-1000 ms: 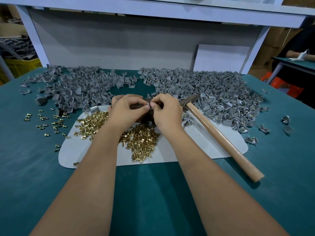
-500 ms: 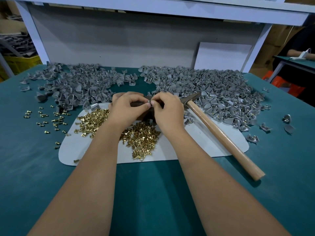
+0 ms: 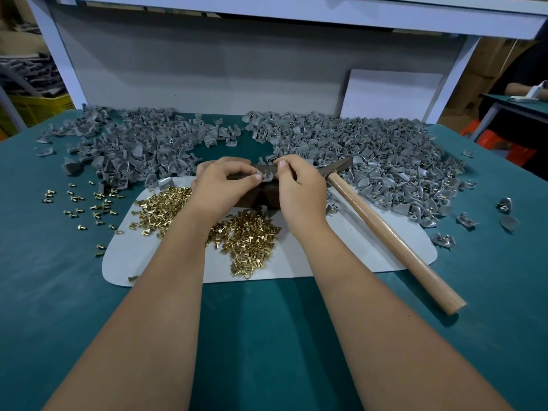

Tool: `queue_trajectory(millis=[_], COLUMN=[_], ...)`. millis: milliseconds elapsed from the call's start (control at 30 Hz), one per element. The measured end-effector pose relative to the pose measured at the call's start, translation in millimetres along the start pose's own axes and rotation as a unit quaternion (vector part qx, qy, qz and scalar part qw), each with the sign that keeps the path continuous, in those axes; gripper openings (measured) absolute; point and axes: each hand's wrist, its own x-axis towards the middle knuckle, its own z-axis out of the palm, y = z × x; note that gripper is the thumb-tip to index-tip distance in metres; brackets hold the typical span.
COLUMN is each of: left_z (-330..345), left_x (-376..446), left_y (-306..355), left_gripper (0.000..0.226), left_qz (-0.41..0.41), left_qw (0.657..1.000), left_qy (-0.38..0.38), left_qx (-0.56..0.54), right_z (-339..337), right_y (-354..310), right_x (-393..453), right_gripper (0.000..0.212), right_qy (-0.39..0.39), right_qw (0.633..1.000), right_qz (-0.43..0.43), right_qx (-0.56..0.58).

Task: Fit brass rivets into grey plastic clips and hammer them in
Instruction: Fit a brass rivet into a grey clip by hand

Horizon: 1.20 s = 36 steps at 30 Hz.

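Brass rivets point(image 3: 81, 203) lie scattered loose on the teal table point(image 3: 44, 292) at the middle left of the frame, and above them, toward the upper left, we see a heap of grey plastic clips point(image 3: 133, 146). Moving right, a white mat point(image 3: 326, 256) carries a dense pile of rivets point(image 3: 246, 241) at centre. Over it our left hand point(image 3: 221, 188) curls its fingers and pinches a single grey clip point(image 3: 265, 177) at the thumb and forefinger tips, the clip resting on a dark block point(image 3: 261, 194) at the middle of the frame. A small brass rivet point(image 3: 264, 174) shows at the clip, just between the two hands. Our right hand point(image 3: 299, 188) meets it from the other side, fingers bent and gripping the same clip; how firmly, we cannot tell. Further right, a hammer point(image 3: 385, 232) lies on the mat untouched, its wooden handle slanting toward the lower right. Behind it, in the upper right, spreads a second, larger heap of clips point(image 3: 370, 155), several showing brass spots. A few stray clips point(image 3: 504, 206) sit at the right edge.
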Motion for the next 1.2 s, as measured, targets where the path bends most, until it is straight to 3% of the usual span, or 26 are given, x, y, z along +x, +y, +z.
queue_trajectory(millis=[500, 1200], left_z=[-0.2, 0.8], left_x=[1.8, 1.9], left_y=[-1.6, -4.7], left_gripper=[0.013, 0.006], left_qz=[0.028, 0.045], left_qw=[1.0, 0.999], left_qy=[-0.008, 0.0], left_qx=[0.011, 0.028], right_z=[3.5, 10.3], right_y=[-0.2, -11.4], right_x=[3.0, 2.3], right_gripper=[0.005, 0.017], right_qy=[-0.007, -0.003], right_qw=[0.994, 0.993], right_qz=[-0.061, 0.021], right_qx=[-0.087, -0.117])
